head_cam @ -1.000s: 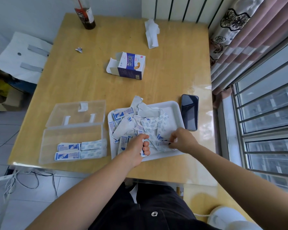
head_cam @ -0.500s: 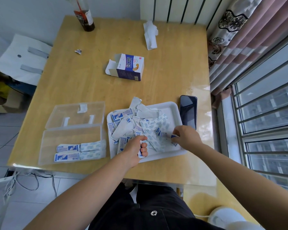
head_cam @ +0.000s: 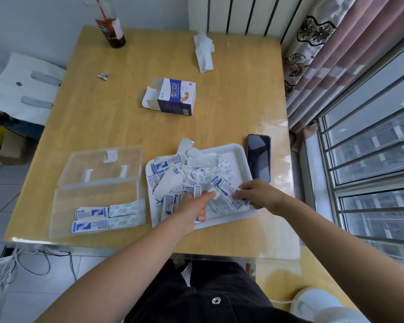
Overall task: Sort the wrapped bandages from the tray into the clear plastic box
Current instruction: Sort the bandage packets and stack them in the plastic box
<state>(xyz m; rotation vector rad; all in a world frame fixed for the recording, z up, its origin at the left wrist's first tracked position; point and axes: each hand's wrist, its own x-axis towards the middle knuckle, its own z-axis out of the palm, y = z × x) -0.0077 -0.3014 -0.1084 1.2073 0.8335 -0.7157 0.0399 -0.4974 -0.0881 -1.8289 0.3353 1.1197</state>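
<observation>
I am seeing both hands working over the white tray (head_cam: 239, 152) of wrapped bandages (head_cam: 173, 180): my left hand (head_cam: 194, 209) curling around several, my right hand (head_cam: 258, 194) pinching one at its end. The clear plastic box (head_cam: 96, 201) alongside is holding four. A phone (head_cam: 259, 157) and bandage carton (head_cam: 173, 96) are lying beyond.

A wooden surface (head_cam: 117, 117) is set against a white wall (head_cam: 44, 22), flanked by a barred window (head_cam: 371, 173) and pink curtains (head_cam: 350, 54); daylight is admitted.
</observation>
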